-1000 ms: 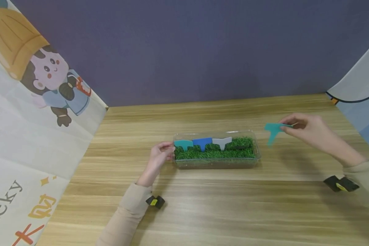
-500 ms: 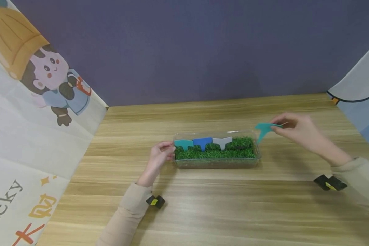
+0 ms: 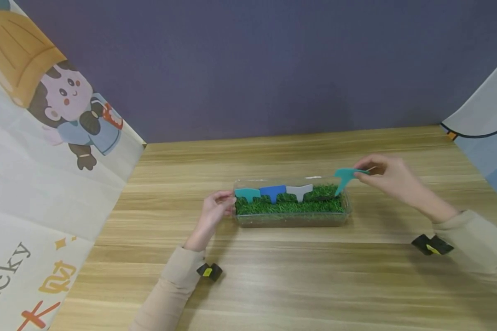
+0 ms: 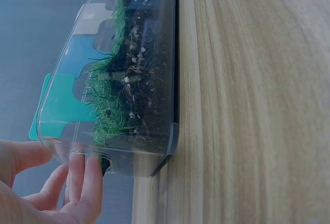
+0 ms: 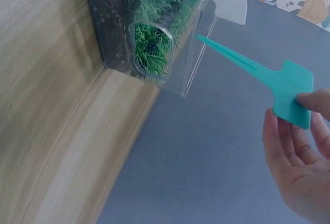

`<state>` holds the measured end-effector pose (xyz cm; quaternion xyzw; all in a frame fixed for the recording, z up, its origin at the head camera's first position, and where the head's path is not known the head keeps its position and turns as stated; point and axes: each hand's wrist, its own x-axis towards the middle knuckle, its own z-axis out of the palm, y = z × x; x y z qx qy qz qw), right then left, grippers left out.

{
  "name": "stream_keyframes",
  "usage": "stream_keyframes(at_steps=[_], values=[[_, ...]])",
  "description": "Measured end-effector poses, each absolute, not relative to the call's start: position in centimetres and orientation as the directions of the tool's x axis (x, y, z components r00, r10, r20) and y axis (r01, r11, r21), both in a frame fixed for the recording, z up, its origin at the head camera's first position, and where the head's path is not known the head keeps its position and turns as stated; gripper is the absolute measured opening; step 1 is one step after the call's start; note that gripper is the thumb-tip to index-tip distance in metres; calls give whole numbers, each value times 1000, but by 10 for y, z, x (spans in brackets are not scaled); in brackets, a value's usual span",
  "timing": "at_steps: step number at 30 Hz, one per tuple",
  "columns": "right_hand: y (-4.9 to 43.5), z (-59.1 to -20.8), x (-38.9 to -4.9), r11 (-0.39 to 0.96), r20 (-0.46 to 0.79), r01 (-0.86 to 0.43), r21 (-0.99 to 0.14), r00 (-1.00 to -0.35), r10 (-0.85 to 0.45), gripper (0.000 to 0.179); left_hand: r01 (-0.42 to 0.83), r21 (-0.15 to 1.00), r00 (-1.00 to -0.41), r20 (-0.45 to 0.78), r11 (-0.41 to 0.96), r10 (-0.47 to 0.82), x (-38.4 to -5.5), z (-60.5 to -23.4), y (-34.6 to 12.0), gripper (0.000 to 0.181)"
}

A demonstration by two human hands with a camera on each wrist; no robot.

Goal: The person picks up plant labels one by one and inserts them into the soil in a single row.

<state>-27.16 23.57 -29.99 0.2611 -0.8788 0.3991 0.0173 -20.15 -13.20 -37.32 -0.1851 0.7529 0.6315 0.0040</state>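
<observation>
My right hand (image 3: 391, 178) pinches a teal T-shaped plant label (image 3: 344, 174) by its broad head, thumb on one face and fingers behind. Its pointed stem slants down over the right end of a clear plastic box (image 3: 290, 221); in the right wrist view the stem's tip (image 5: 202, 38) lies by the box rim. At the box's left end, my left hand (image 3: 213, 209) grips the wall between thumb and fingertips. Green grass (image 3: 281, 209) over dark soil (image 4: 147, 64) fills the box. Standing in it from the left are a teal label (image 3: 247, 193), a blue label (image 3: 273, 191) and a grey label (image 3: 300, 190).
The box rests on a wood-grain table (image 3: 281, 276). Behind rises a dark blue-grey panel (image 3: 273, 69). A printed cartoon sheet (image 3: 33, 184) borders the left side, and another printed sheet (image 3: 494, 105) the right. Each sleeve cuff has a small black device (image 3: 209, 271) by it.
My right hand has moved left with the teal plant label, from beside the box to over its right end. The left hand and the box have stayed in place.
</observation>
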Motion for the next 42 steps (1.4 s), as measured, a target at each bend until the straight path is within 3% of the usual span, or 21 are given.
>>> stream_keyframes(at_steps=[12, 42], values=[[226, -305, -273, 504, 248, -516, -693, -827, -505, 13, -290, 947, -928, -242, 141, -282, -202, -374, -132, 26], [212, -323, -274, 458, 200, -496, -738, -808, -554, 10, -282, 953, -931, -243, 114, -273, -201, -373, -132, 29]])
